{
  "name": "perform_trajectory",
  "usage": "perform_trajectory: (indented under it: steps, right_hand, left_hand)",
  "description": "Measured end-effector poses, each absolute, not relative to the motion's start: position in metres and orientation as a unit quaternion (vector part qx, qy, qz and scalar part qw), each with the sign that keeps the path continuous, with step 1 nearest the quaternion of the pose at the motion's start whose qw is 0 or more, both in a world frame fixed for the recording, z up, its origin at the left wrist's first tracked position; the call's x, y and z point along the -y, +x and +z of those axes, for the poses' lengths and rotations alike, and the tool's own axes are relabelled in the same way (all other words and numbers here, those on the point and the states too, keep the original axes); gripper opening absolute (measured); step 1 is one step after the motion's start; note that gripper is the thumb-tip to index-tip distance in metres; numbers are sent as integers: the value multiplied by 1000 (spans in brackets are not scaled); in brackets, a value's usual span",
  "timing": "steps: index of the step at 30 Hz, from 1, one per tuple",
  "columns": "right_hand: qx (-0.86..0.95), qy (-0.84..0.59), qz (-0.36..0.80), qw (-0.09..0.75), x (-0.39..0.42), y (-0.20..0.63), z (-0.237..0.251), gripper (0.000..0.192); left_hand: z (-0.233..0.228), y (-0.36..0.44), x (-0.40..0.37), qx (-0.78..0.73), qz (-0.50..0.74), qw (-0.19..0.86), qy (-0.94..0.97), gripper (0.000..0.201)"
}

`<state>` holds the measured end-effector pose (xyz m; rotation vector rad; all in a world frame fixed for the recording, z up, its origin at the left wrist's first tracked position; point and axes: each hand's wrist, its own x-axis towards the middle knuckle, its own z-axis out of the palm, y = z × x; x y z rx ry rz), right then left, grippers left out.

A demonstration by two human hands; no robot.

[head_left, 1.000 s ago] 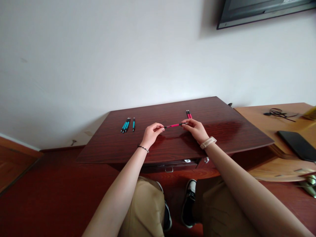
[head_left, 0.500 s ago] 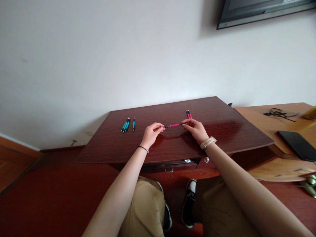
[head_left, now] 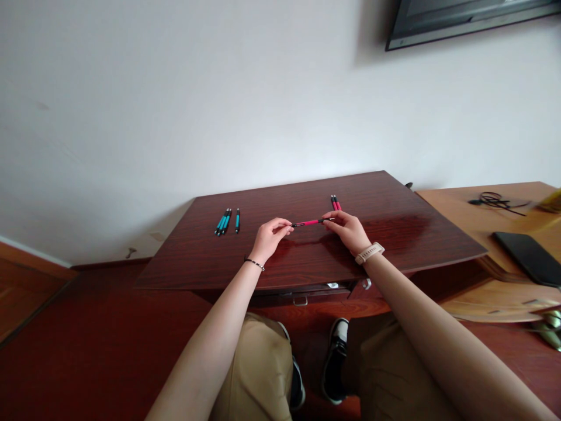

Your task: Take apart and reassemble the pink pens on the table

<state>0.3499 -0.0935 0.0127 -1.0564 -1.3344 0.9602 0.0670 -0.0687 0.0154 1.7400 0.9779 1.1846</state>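
Observation:
A pink pen [head_left: 312, 222] with black ends is stretched level between my two hands, over the dark wooden table. My left hand [head_left: 270, 235] pinches its left end with thumb and fingertips. At the other end, my right hand [head_left: 346, 229] closes its fingertips on the black part near the tip. Just beyond the right hand lie pink pens [head_left: 335, 202], side by side, their lower parts hidden by the fingers. On the left of the table rests a cluster of teal pens [head_left: 223, 222], and a single teal pen [head_left: 237, 221] lies a little to their right.
The dark table [head_left: 280, 272] stands against a white wall. To its right, a lighter wooden desk [head_left: 447, 202] bears a black cable [head_left: 495, 200] and a dark phone-like device [head_left: 528, 257]. A screen [head_left: 464, 26] hangs on the wall at upper right.

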Motion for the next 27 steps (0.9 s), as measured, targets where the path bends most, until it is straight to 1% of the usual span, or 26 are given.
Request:
perform_trajectory:
  steps: [8,13,22,27]
  right_hand:
    - [562,-449,429,546,95,348,14,40]
    - [595,-472,394,518,97,347,17,45]
    - [576,-432,438,539,95,348,14,37]
    - [568,-430,447,541,95,348,13,36]
  left_hand:
    - [15,67,68,-390,471,393,687,26]
    - [20,68,71,-389,486,393,677,28]
    - [21,67,70,-396,490,384,675,27]
    - [21,67,71,-397,491,385,674,28]
